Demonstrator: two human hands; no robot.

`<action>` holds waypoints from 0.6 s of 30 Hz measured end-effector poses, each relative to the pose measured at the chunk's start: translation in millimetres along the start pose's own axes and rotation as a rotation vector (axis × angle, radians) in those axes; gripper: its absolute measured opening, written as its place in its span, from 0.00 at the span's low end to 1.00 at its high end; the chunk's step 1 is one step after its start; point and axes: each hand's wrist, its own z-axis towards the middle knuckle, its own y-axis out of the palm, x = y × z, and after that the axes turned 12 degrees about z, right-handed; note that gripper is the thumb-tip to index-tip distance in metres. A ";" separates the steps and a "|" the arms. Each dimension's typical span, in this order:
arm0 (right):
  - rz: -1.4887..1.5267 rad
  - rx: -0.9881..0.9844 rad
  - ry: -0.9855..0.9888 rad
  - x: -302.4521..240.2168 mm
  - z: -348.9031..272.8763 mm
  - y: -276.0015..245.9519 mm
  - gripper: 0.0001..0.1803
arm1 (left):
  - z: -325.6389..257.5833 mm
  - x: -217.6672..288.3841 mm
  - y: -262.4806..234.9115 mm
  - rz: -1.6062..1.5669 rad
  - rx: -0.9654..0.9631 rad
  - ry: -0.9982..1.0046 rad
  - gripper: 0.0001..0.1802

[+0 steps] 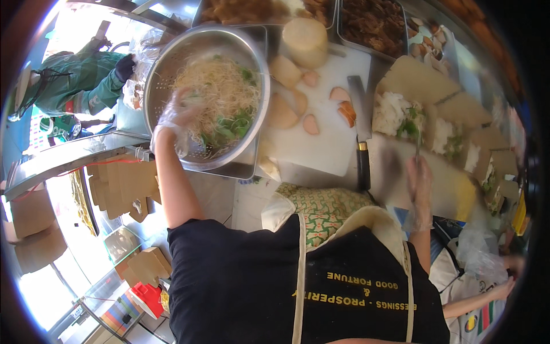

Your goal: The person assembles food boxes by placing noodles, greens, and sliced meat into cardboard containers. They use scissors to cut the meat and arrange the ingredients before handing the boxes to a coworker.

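Two gloved hands are at work over a food counter, seen from above the person's black shirt and cream apron. The left hand [175, 117], in a thin clear plastic glove, reaches into a large metal colander bowl [172, 69] and sits at the near-left edge of a heap of thin pale noodles [220, 92] mixed with green leaves [238, 123]. Its fingers are blurred; they look loosely spread and pressed into the noodles, with strands lying against and just beyond the fingertips, but whether any are pinched cannot be told.

The right hand [420, 186], also in a clear glove, is held over the steel counter on the right, well apart from the bowl. It is closed narrowly around the lower end of a thin metal utensil [417, 146], perhaps tongs or a fork, whose tip points away toward the nearest open brown takeaway box [401, 86], which holds white rice and greens. More such boxes run along the right edge of the counter.

Between the hands lies a white cutting board [326, 143] carrying pale sliced pieces and a few orange slices. A cleaver [361, 114] with a black handle rests along the board's right edge. Metal trays of cooked food [372, 26] stand at the far side. Beyond the counter on the left, another person in a green jacket [80, 77] bends over.
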 end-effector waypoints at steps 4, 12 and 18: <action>0.144 -0.077 0.139 -13.2 -1.9 0.0 0.12 | 1.0 15.3 27.9 0.145 0.110 -0.027 0.33; 0.052 -0.107 0.137 -1.7 -8.7 -24.2 0.13 | -10.0 -27.4 -14.2 -0.632 0.240 0.043 0.25; 0.207 -0.105 0.277 32.7 -17.3 -67.1 0.11 | -52.3 27.1 -33.6 -0.392 0.384 0.431 0.20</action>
